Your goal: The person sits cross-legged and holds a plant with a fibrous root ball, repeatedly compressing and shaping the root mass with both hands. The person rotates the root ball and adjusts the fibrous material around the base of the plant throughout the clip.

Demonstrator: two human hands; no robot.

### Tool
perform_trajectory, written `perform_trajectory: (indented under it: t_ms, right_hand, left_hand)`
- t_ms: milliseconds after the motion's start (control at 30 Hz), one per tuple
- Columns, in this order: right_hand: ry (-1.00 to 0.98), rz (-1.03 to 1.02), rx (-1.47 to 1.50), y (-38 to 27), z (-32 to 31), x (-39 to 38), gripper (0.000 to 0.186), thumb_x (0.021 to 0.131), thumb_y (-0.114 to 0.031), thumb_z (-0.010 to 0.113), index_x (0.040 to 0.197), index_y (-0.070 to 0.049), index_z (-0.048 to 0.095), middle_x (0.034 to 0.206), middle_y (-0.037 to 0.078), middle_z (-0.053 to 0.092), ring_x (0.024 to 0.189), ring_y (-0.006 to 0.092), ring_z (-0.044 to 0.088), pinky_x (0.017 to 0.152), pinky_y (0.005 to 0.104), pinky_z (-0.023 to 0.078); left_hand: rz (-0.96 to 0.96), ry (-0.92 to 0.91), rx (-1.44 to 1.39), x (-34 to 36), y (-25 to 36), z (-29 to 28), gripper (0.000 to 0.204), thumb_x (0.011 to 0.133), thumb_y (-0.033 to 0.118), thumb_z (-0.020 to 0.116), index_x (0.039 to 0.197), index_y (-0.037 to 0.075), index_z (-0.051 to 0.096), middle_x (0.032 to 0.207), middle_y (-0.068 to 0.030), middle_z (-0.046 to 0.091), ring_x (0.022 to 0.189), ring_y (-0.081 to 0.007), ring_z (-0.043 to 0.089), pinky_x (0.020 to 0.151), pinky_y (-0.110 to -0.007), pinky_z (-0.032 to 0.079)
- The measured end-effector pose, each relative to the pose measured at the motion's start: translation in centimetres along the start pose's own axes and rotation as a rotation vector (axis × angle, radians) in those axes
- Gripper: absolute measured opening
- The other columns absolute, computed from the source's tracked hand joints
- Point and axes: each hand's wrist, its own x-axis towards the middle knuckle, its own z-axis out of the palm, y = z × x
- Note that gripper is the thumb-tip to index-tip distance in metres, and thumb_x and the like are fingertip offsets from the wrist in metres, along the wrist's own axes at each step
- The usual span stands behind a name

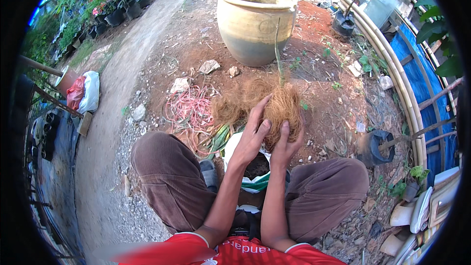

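Note:
Between my two hands is a clump of brown coconut fibre [283,104], with a thin greenish stem [278,49] standing up out of its top. My left hand [252,135] presses the clump's left side, fingers pointing up along it. Cupped round the lower right side is my right hand [289,143], its thumb on the near face; its other fingers are partly hidden. Loose coconut fibre [228,108] lies on the ground just left of the clump. Below my wrists, between my legs, a white and green sack [233,148] stands with its mouth agape and dark soil [257,167] inside.
A tangle of pink string [189,110] lies left of the loose fibre. A large glazed pot [256,24] stands ahead. Stones [209,66] dot the reddish ground. Bamboo poles [400,68] and a blue tarp [419,73] border the right; a black planter bag [377,147] sits nearby.

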Motion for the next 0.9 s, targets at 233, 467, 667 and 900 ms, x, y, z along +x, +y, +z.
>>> perform_trajectory:
  t_ms: [233,467,667,900]
  right_hand:
    - [0.102,0.652,0.787,0.5,-0.5,-0.1,0.057,0.103,-0.045,0.050,0.146,-0.008,0.045,0.142,0.013,0.055,0.128,0.0298,0.057,0.106,0.0481,0.049]
    - [0.044,0.670,0.834,-0.4,0.6,-0.7,0.056,0.103,-0.039,0.055,0.148,-0.008,0.042,0.142,0.013,0.054,0.126,0.0300,0.058,0.105,0.0470,0.051]
    - [-0.040,0.734,0.947,-1.9,-0.4,-0.6,0.060,0.103,-0.051,0.048,0.146,-0.009,0.047,0.141,0.012,0.057,0.127,0.0293,0.058,0.106,0.0494,0.048]
    - [-0.051,0.761,0.954,-2.1,-0.4,-0.6,0.060,0.102,-0.049,0.049,0.147,-0.010,0.046,0.142,0.011,0.056,0.129,0.0298,0.056,0.107,0.0493,0.048]
  left_hand:
    - [-0.023,0.338,0.192,1.0,0.7,-0.2,0.056,0.097,0.038,0.065,0.143,0.009,0.050,0.138,-0.0168,0.054,0.125,-0.0278,0.051,0.106,-0.041,0.042]
    - [0.014,0.205,0.122,0.6,0.6,-0.2,0.054,0.097,0.034,0.066,0.140,0.005,0.052,0.128,-0.0164,0.060,0.118,-0.0258,0.056,0.106,-0.037,0.041]
    - [-0.087,0.459,-0.025,1.7,-0.1,-2.5,0.036,0.101,0.024,0.065,0.131,0.005,0.058,0.108,-0.0060,0.065,0.101,-0.0120,0.059,0.093,-0.029,0.047]
    - [-0.085,0.318,-0.195,1.4,-0.7,-2.3,0.047,0.103,0.035,0.059,0.139,0.005,0.051,0.129,-0.0123,0.058,0.121,-0.0199,0.053,0.106,-0.035,0.041]
